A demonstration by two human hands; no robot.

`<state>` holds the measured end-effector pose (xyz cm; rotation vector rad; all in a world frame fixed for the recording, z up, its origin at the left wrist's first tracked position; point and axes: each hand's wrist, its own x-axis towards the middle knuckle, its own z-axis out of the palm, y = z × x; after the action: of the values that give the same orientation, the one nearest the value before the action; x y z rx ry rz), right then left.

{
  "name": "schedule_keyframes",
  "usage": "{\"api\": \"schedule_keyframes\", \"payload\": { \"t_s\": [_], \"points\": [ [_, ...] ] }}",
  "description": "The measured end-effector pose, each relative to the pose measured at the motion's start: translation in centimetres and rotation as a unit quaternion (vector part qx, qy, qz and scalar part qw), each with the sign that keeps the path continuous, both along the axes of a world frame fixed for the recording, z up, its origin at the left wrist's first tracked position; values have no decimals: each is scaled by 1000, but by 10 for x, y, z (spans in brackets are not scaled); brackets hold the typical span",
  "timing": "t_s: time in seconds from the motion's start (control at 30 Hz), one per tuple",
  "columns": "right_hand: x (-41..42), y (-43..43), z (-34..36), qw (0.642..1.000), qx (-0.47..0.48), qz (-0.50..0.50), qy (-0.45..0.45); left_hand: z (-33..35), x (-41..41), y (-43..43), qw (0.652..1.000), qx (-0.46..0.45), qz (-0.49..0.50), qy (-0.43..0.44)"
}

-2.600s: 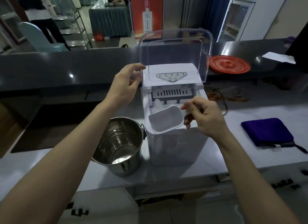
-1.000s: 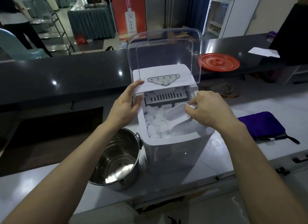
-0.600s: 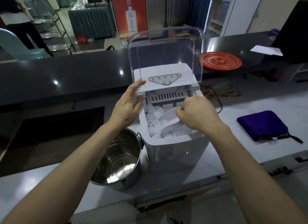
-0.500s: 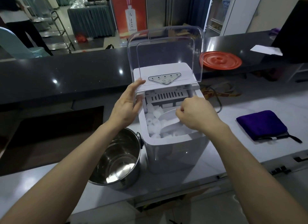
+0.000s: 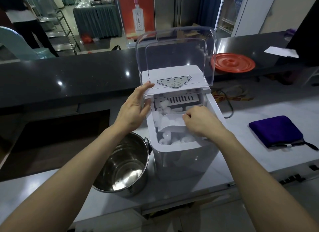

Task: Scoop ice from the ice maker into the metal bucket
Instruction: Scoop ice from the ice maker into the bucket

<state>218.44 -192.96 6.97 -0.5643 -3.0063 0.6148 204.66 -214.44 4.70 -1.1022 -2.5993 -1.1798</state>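
The left hand [image 5: 133, 109] lies open against the upper left corner of the white ice maker [image 5: 181, 159]. Its fingers are nearly straight, with the fingertips touching the front edge of the control panel [image 5: 174, 81]. The right hand [image 5: 200, 123] reaches into the open bin, its fingers curled round the handle end of a white plastic scoop [image 5: 172, 123]. The scoop sits low among the ice cubes [image 5: 162, 114], mouth towards the left, and it seems to hold a few pieces, though white on white makes that hard to judge. The clear lid [image 5: 174, 47] stands tipped up behind the panel.

The metal bucket [image 5: 120, 155] stands upright on the pale counter [image 5: 259, 150], just beside the ice maker's left wall and near the counter's front edge, its shiny bottom showing. A folded purple cloth [image 5: 276, 131] lies towards the right edge. A red lid [image 5: 233, 62] rests on the dark raised ledge behind.
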Motion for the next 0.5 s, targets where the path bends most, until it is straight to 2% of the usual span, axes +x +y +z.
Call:
{"api": "schedule_keyframes", "payload": {
  "t_s": [0.5],
  "points": [
    [18, 5, 20, 997, -41, -41, 48, 10, 1, -2, 999, -31, 2, 11]
  ]
}}
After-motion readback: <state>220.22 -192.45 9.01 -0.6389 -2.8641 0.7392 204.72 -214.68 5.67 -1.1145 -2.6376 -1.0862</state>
